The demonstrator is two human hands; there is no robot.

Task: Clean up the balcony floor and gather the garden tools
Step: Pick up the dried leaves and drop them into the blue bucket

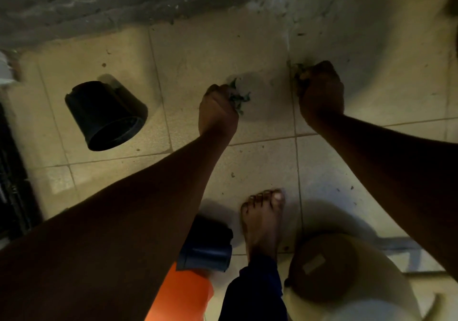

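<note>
My left hand (218, 108) is curled around a clump of green leaf litter (239, 97) just above the tiled balcony floor (260, 162). To its right, my right hand (321, 90) grips another small clump of leaf litter (298, 69), with bits sticking out at the knuckles. Small specks of debris lie scattered on the tiles near the wall. A black plastic plant pot (105, 115) lies tipped on its side to the left of my left hand.
A rough grey wall (99, 0) runs along the top. My bare foot (264, 221) stands below the hands. A dark blue pot (207, 246) on an orange thing sits by it, and a brown round lid (319, 268) on a white container lies lower right.
</note>
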